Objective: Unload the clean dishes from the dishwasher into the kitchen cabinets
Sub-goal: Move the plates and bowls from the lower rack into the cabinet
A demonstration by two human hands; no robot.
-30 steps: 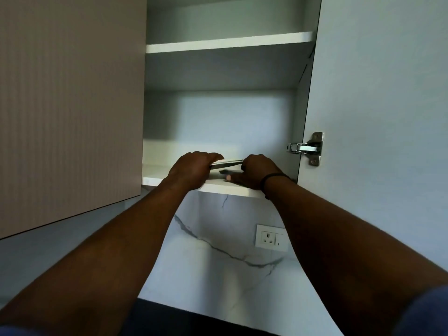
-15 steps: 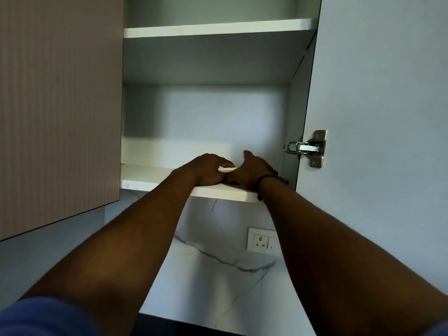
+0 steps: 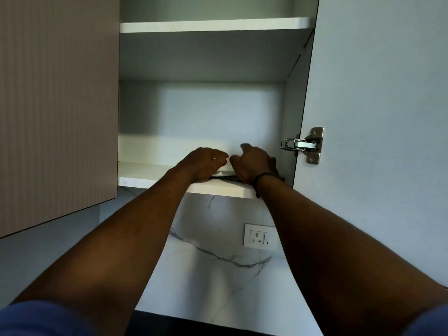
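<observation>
A flat dish (image 3: 224,176), seen only as a thin dark edge with a pale surface above it, lies on the lower shelf (image 3: 150,174) of an open wall cabinet, toward the right end of the shelf and near its front edge. Both hands reach up to it from below. The left hand (image 3: 206,163) lies over the dish's left side, knuckles up and fingers bent down over the rim. The right hand (image 3: 253,163) sits at the dish's right side with its thumb raised; its fingers are hidden behind the hand, so whether they clasp the dish cannot be told. A dark band circles the right wrist (image 3: 265,177). Above, an upper shelf (image 3: 213,25) spans the cabinet. The open cabinet door (image 3: 375,117) stands to the right, with a metal hinge (image 3: 304,144) at its inner edge. A closed ribbed door (image 3: 55,105) is on the left. Below the cabinet, a white marble-veined wall carries a white socket (image 3: 259,236).
</observation>
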